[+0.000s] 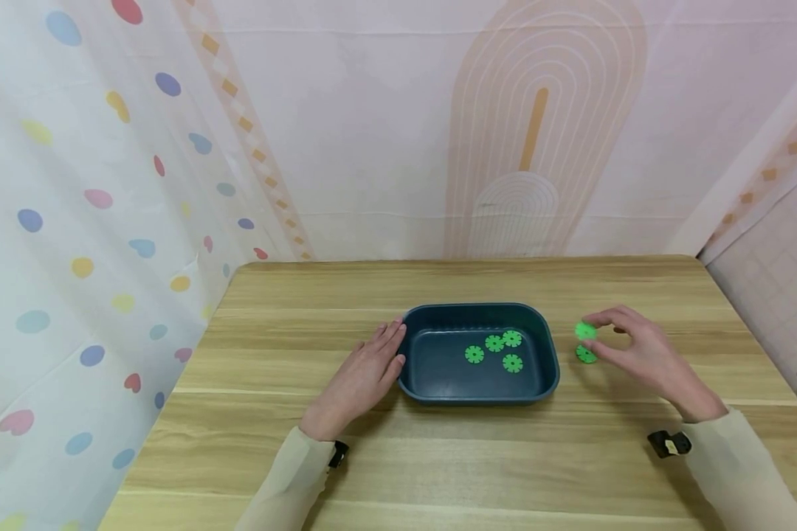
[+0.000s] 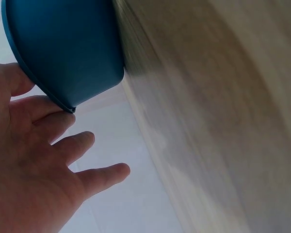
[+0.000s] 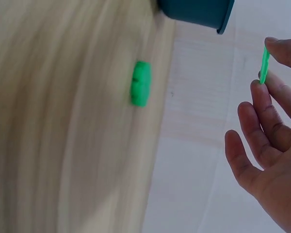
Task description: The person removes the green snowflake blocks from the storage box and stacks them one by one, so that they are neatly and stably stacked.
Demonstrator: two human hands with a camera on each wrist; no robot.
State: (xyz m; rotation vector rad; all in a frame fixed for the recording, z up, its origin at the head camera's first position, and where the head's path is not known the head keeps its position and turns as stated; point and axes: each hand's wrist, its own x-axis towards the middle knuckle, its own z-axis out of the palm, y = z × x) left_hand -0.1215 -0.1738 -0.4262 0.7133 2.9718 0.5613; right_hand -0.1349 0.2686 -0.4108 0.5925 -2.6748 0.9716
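I'm standing by a nook screened with hangings; whether it's in a home or a studio I can't tell. Cloth printed with hearts and dots (image 1: 106,221) hangs past the wood-grained surface's (image 1: 465,461) left edge, pale arch-printed cloth (image 1: 372,133) behind its far edge.

In the head view, your right hand (image 1: 644,358) partly covers the green disc on the table (image 1: 586,355), blurred in the right-wrist view; there, the pinched green disc (image 3: 265,65) hides its faces. Your left-wrist view crops the blue tray (image 2: 63,53), concealing its contents.
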